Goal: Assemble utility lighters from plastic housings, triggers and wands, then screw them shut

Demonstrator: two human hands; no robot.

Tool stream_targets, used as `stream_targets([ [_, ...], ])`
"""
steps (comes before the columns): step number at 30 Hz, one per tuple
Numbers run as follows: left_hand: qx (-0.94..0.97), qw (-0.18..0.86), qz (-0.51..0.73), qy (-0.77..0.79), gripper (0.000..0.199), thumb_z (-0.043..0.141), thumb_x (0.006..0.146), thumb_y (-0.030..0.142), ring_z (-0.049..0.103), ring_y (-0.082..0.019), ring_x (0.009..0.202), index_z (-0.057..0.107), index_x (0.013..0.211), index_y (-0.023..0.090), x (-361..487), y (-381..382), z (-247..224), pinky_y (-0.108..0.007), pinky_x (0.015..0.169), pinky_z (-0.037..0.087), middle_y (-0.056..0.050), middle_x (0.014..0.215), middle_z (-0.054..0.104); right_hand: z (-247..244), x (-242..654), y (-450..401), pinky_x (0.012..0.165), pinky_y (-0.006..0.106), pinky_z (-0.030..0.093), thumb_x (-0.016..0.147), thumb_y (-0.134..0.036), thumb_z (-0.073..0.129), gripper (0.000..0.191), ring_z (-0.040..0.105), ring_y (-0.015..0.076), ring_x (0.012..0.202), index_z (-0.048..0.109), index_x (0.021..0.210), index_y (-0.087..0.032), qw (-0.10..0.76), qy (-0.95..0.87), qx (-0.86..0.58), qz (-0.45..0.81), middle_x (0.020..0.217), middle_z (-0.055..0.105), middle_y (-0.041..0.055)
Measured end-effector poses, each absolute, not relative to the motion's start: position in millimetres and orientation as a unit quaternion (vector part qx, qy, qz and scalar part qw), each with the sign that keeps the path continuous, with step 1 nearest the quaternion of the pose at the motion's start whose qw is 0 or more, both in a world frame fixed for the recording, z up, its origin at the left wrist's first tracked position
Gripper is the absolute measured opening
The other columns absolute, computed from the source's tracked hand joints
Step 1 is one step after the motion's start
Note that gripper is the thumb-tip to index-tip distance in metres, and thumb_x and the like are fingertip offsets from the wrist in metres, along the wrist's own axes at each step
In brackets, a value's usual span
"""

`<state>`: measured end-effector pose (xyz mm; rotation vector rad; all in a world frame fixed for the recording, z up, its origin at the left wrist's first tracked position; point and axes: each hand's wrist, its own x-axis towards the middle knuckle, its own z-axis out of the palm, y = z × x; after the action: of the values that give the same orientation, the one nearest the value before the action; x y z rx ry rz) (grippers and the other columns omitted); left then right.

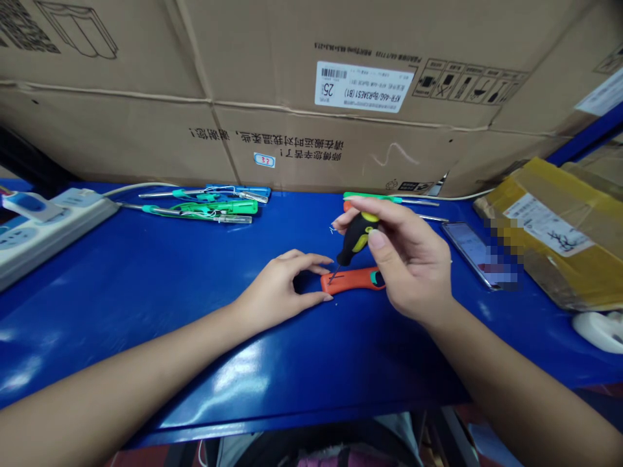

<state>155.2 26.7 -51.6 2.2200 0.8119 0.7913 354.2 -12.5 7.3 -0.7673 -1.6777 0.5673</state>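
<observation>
An orange tool handle (351, 279) with a dark and teal part at its right end lies flat on the blue table (195, 272). My left hand (280, 288) grips the handle's left end between thumb and fingers. In my right hand (409, 256) is a black and yellow screwdriver (359, 237), tilted, its thin shaft pointing down to the left end of the orange handle. Whether the tip sits in a screw is too small to tell. My right hand partly covers the handle's right end.
Green (243, 207) and blue (263, 192) tools lie at the back left beside a white power strip (73, 217). At the right are a phone (471, 253), a taped box (574, 240) and a white object (599, 329). A large cardboard box (272, 71) stands behind.
</observation>
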Motion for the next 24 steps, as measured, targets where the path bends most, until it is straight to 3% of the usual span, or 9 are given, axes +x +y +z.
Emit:
stream_targets([
  [3,0.844,0.318,0.303,0.307,0.049,0.085,0.077,0.031,0.069,-0.024,0.105,0.065,0.120,0.023,155.1,26.5,-51.3,-0.039,0.094,0.050,-0.002,0.105,0.079,3.9,351.6,-12.3,0.096,0.045,0.059,0.103,-0.027,0.047,0.029,0.066,0.0212,0.108,0.060,0.130,-0.029,0.574,-0.707,-0.311,0.273,0.118,0.066,0.0056],
  [9,0.847,0.318,0.297,0.307,0.044,0.083,0.079,0.030,0.069,-0.023,0.105,0.066,0.119,0.024,155.2,25.9,-50.0,-0.039,0.095,0.050,-0.002,0.106,0.079,3.6,353.5,-4.5,0.087,0.043,0.060,0.089,-0.024,0.070,0.024,0.063,0.0235,0.103,0.069,0.112,-0.031,0.599,-0.723,-0.299,0.173,0.105,0.064,0.0052],
  [14,0.847,0.311,0.307,0.304,0.047,0.085,0.077,0.031,0.069,-0.025,0.106,0.065,0.119,0.023,155.4,26.0,-51.6,-0.041,0.098,0.049,-0.002,0.104,0.079,6.3,354.2,-10.4,0.099,0.045,0.056,0.101,-0.018,0.048,0.032,0.065,0.0210,0.109,0.063,0.126,-0.029,0.566,-0.732,-0.303,0.228,0.115,0.069,0.0050],
  [20,0.850,0.311,0.298,0.303,0.047,0.084,0.077,0.029,0.069,-0.022,0.104,0.065,0.119,0.021,155.1,26.1,-50.6,-0.038,0.096,0.049,-0.001,0.106,0.079,5.6,355.1,-4.3,0.095,0.046,0.057,0.088,-0.021,0.070,0.020,0.062,0.0236,0.109,0.070,0.107,-0.028,0.608,-0.724,-0.284,0.160,0.104,0.068,0.0047],
  [24,0.850,0.304,0.307,0.302,0.050,0.086,0.076,0.030,0.068,-0.022,0.106,0.064,0.120,0.021,154.6,26.4,-52.3,-0.037,0.095,0.049,0.000,0.104,0.079,6.8,357.2,-3.6,0.099,0.047,0.055,0.096,-0.015,0.056,0.024,0.065,0.0224,0.111,0.067,0.115,-0.026,0.587,-0.733,-0.285,0.193,0.112,0.071,0.0062],
])
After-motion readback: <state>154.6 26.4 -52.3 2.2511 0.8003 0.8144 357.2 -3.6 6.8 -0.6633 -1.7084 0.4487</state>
